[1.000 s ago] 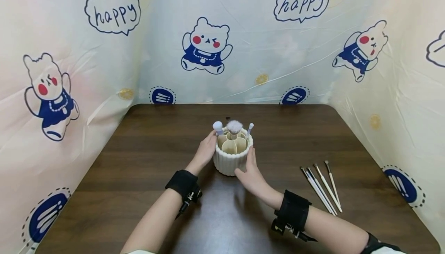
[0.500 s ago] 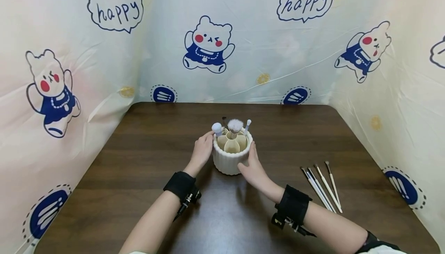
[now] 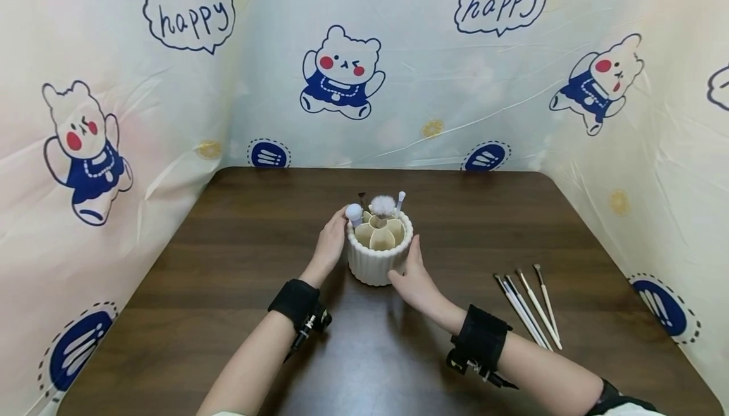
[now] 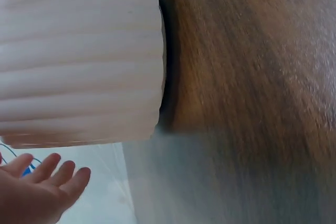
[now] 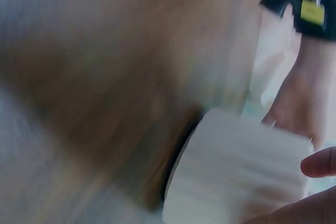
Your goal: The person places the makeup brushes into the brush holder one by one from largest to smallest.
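Observation:
A white ribbed makeup brush holder with cream petal-shaped compartments stands upright on the table between both hands. A fluffy white-tipped makeup brush rises from its middle; a round-headed pale brush, a slim pale brush and a dark-tipped brush stand around it. My left hand lies along the holder's left side near the rim. In the left wrist view its fingers look relaxed. At the right side, my right hand rests with extended fingers, its thumb toward the front. Fingertip contact is partly hidden.
Several slim makeup brushes lie side by side on the right of the brown wooden table. A printed curtain encloses the table at the back and sides. Both wrists wear black straps with cameras.
The holder has turned counterclockwise seen from above: its far brushes shifted left and the round-headed one came slightly nearer. My left fingers slid a little farther back along the rim.

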`<state>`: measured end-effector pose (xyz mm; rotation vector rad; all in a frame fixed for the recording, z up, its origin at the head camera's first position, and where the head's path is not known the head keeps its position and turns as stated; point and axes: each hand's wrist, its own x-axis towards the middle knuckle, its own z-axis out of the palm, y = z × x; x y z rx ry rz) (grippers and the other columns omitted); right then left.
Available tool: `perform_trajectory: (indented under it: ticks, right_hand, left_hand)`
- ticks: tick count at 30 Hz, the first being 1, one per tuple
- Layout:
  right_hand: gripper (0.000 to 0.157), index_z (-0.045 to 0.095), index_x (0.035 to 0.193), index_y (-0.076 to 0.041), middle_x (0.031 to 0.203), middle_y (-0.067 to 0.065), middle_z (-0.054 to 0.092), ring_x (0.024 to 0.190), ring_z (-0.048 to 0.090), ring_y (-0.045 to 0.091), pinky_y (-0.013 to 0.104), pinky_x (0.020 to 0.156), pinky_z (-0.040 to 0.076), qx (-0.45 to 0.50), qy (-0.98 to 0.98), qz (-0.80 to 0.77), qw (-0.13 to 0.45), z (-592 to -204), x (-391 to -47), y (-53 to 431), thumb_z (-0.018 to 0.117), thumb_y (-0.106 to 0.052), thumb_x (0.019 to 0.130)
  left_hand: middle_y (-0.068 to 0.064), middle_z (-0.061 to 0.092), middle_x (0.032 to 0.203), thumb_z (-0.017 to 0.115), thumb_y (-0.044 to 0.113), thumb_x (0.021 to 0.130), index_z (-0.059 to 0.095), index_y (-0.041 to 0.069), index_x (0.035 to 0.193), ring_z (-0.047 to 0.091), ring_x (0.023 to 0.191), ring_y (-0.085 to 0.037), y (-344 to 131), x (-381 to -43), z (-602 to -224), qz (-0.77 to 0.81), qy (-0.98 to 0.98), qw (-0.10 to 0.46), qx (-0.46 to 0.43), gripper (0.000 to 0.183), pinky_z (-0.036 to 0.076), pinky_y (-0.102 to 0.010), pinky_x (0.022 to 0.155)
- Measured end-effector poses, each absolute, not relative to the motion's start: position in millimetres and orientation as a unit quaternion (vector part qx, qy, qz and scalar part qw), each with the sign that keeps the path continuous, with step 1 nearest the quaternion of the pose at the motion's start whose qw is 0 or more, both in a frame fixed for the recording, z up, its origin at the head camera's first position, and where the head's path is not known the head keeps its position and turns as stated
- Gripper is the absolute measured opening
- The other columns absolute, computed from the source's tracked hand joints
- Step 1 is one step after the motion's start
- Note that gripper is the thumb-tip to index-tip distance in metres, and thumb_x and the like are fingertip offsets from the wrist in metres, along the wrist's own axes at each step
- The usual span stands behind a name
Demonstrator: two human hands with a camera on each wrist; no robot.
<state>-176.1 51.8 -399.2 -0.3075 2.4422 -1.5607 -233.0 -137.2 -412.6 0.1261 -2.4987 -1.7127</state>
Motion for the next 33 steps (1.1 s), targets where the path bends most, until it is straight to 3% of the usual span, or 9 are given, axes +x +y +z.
perform_trajectory:
  ticks: [6, 14, 16, 18, 21, 24, 28, 33]
  right_hand:
    - [0.094, -0.022, 0.147, 0.004, 0.156, 0.024, -0.020, 0.147, -0.010, 0.036, 0.055, 0.119, 0.009, -0.117, 0.819, -0.543, 0.143, -398.7, -160.7, 44.0, 0.049, -0.002, 0.086]
    - [0.093, -0.022, 0.146, 0.005, 0.156, 0.025, -0.020, 0.147, -0.010, 0.036, 0.053, 0.119, 0.009, -0.117, 0.820, -0.540, 0.148, -399.4, -160.4, 41.3, 0.048, -0.002, 0.086]
    - [0.094, -0.022, 0.146, 0.006, 0.156, 0.025, -0.020, 0.147, -0.009, 0.035, 0.053, 0.119, 0.009, -0.117, 0.821, -0.538, 0.148, -399.1, -161.8, 41.6, 0.049, -0.003, 0.085]
    - [0.094, -0.021, 0.146, 0.006, 0.156, 0.025, -0.020, 0.147, -0.009, 0.035, 0.053, 0.119, 0.010, -0.119, 0.821, -0.539, 0.147, -398.9, -163.6, 42.0, 0.049, -0.003, 0.084]
    - [0.095, -0.021, 0.146, 0.007, 0.156, 0.027, -0.020, 0.147, -0.008, 0.036, 0.053, 0.119, 0.009, -0.123, 0.824, -0.536, 0.139, -398.6, -167.5, 43.1, 0.049, -0.004, 0.082]
    - [0.096, -0.022, 0.145, 0.009, 0.155, 0.028, -0.019, 0.147, -0.009, 0.038, 0.054, 0.119, 0.007, -0.125, 0.826, -0.534, 0.130, -399.0, -172.8, 45.0, 0.049, -0.004, 0.082]
    - [0.095, -0.023, 0.144, 0.009, 0.155, 0.029, -0.021, 0.147, -0.010, 0.038, 0.053, 0.120, 0.005, -0.116, 0.828, -0.534, 0.123, -400.2, -181.3, 49.0, 0.048, -0.005, 0.082]
    - [0.094, -0.023, 0.144, 0.008, 0.154, 0.028, -0.022, 0.147, -0.012, 0.037, 0.052, 0.120, 0.005, -0.107, 0.830, -0.532, 0.129, -402.6, -189.1, 53.6, 0.048, -0.007, 0.084]
  left_hand:
    - [-0.007, 0.029, 0.158, 0.021, 0.041, 0.106, 0.030, 0.015, 0.151, 0.024, 0.147, -0.025, -138.9, -235.2, -414.9, -0.583, -0.812, 0.028, 0.014, 0.053, 0.021, -0.044, 0.120]
    - [-0.016, 0.045, 0.146, 0.020, 0.039, 0.105, 0.047, 0.007, 0.138, 0.038, 0.139, -0.031, -140.9, -232.5, -414.1, -0.576, -0.817, 0.020, 0.036, 0.054, 0.031, -0.047, 0.114]
    - [-0.014, 0.051, 0.140, 0.022, 0.039, 0.105, 0.053, 0.007, 0.130, 0.044, 0.134, -0.028, -141.2, -231.5, -413.6, -0.578, -0.815, 0.028, 0.045, 0.051, 0.035, -0.045, 0.112]
    - [-0.012, 0.058, 0.120, 0.024, 0.038, 0.104, 0.057, 0.008, 0.112, 0.052, 0.118, -0.024, -141.1, -230.1, -413.1, -0.585, -0.809, 0.034, 0.053, 0.046, 0.041, -0.039, 0.101]
    - [-0.008, 0.051, 0.091, 0.027, 0.037, 0.102, 0.050, 0.008, 0.089, 0.049, 0.091, -0.020, -141.4, -228.3, -413.3, -0.592, -0.802, 0.043, 0.067, 0.039, 0.039, -0.031, 0.081]
    - [-0.005, 0.057, 0.095, 0.030, 0.036, 0.101, 0.061, 0.010, 0.101, 0.051, 0.090, -0.019, -141.4, -224.8, -412.8, -0.593, -0.801, 0.045, 0.067, 0.041, 0.040, -0.030, 0.080]
    - [-0.005, 0.061, 0.131, 0.033, 0.038, 0.102, 0.056, 0.019, 0.135, 0.057, 0.119, -0.019, -140.4, -221.9, -411.7, -0.587, -0.806, 0.047, 0.062, 0.045, 0.044, -0.037, 0.102]
    - [-0.007, 0.060, 0.133, 0.033, 0.035, 0.102, 0.058, 0.016, 0.133, 0.055, 0.126, -0.022, -137.4, -222.4, -410.5, -0.604, -0.793, 0.056, 0.060, 0.043, 0.041, -0.040, 0.108]
